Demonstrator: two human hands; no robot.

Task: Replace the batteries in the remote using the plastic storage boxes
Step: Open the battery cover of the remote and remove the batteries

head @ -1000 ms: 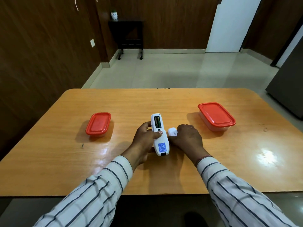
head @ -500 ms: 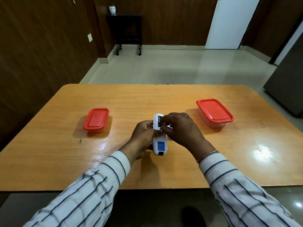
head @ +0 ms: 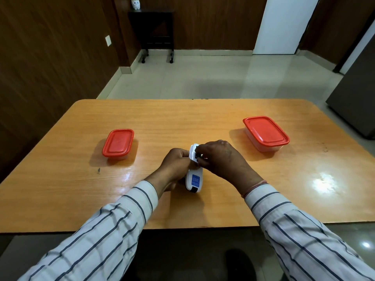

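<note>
A white remote [head: 193,180] with a blue label lies back-up at the middle of the wooden table [head: 182,122], its battery compartment open at the far end. My left hand [head: 176,161] grips its left side. My right hand [head: 221,159] reaches over from the right, fingertips pinched on a dark battery [head: 197,155] in the compartment. The hand hides most of the compartment. A small plastic box with a red lid [head: 118,143] stands to the left, lid on. A larger red-lidded box [head: 265,131] stands to the right, also shut.
Both boxes sit well apart from my hands. The table's near edge runs just under my striped sleeves. A dark side table [head: 156,29] stands against the far wall, and a grey cabinet [head: 357,102] is beside the table's right corner.
My right hand, which held the white battery cover beside the remote, has moved up and left onto the open compartment. My left hand keeps its hold on the remote.
</note>
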